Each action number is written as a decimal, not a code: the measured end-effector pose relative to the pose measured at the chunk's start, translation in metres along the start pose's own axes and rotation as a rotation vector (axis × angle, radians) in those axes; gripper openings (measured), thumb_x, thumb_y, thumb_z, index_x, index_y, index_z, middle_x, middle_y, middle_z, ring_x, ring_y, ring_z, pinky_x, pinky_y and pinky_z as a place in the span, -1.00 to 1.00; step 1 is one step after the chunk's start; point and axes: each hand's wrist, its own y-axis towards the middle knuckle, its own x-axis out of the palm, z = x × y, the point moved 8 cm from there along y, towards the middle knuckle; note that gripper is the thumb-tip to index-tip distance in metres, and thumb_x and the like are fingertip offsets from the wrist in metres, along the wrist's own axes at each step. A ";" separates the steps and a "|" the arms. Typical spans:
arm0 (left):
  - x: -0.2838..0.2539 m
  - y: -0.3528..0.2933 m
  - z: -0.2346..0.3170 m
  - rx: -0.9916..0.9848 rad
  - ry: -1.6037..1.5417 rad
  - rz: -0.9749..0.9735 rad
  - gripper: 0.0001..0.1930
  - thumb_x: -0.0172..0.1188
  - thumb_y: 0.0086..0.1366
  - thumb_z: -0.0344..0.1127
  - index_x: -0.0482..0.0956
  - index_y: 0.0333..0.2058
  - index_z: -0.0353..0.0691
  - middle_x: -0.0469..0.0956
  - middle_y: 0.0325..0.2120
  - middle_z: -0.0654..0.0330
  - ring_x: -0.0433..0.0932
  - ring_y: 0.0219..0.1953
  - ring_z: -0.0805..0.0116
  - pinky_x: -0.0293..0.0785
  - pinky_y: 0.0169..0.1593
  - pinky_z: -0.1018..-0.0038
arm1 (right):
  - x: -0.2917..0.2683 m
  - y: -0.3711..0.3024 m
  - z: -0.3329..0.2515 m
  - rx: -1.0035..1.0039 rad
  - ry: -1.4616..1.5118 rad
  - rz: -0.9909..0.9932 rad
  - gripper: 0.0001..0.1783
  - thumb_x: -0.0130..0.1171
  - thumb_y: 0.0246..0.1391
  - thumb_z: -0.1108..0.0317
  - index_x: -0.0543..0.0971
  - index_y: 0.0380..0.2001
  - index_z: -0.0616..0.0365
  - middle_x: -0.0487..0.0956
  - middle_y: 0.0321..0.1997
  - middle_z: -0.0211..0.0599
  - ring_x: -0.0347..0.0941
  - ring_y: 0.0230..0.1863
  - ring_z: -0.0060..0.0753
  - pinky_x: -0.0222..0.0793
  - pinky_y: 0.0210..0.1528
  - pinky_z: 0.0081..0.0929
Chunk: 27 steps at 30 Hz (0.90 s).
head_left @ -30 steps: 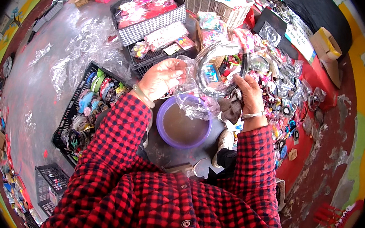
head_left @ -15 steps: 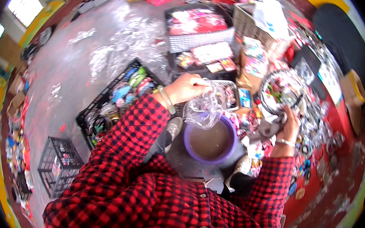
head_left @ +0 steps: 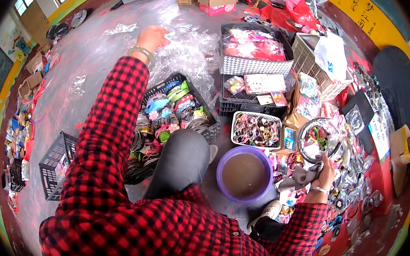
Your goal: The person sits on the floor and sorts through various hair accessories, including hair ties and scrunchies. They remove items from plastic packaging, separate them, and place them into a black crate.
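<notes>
My left hand point(head_left: 153, 39) reaches far out to the upper left, over clear plastic wrappers point(head_left: 188, 47) spread on the floor. Its fingers are smeared, so whether they still hold a bag is unclear. On the right, my right hand point(head_left: 325, 175) grips a grey cloth point(head_left: 301, 178). Between my feet stands a purple bucket point(head_left: 219, 173) of murky water. Just beyond it, a white basket point(head_left: 255, 146) holds many small hair ties. Left of the bucket, beside my bent knee, lies a black crate point(head_left: 212, 133) full of colourful headbands.
A houndstooth-patterned box point(head_left: 255, 67) of pink packets stands on a black crate ahead. Behind it are a beige crate point(head_left: 303, 51) and cardboard boxes point(head_left: 217, 1). Bagged trinkets pile up on the right point(head_left: 353, 177). Another black crate point(head_left: 55, 170) sits at left.
My left hand has swung from above the bucket to the far upper left; the clear bag it held is no longer over the bucket. My right hand stays on the right with the cloth.
</notes>
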 end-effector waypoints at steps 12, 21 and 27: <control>0.096 0.044 -0.088 0.512 1.417 -0.454 -0.74 0.03 0.15 -0.28 0.49 -0.23 -0.31 0.53 -0.40 -0.06 0.55 -0.33 0.14 0.46 -0.24 0.30 | 0.006 -0.003 0.021 0.088 -0.007 -0.056 -0.84 0.11 0.01 0.42 0.45 -0.32 0.23 0.50 -0.44 -0.32 0.44 -0.52 -0.49 0.35 -0.58 -0.61; 0.278 -0.162 0.026 -0.255 -0.698 -1.070 -0.56 0.02 0.24 -0.10 0.37 -0.11 -0.41 0.50 -0.22 0.03 0.49 -0.17 0.32 0.41 -0.07 0.43 | 0.041 -0.026 0.019 0.181 0.110 -0.252 -0.82 0.12 0.02 0.44 0.51 -0.27 0.24 0.56 -0.34 -0.34 0.47 -0.34 -0.51 0.38 -0.29 -0.62; 0.324 -0.280 0.115 -0.209 -1.102 -1.196 -0.52 0.06 0.20 -0.03 0.35 -0.05 -0.31 0.49 -0.18 0.11 0.45 -0.10 0.32 0.33 0.02 0.36 | 0.036 -0.026 0.026 0.159 0.180 -0.241 -0.89 0.14 0.02 0.39 0.53 -0.38 0.18 0.55 -0.43 -0.40 0.47 -0.43 -0.55 0.40 -0.40 -0.60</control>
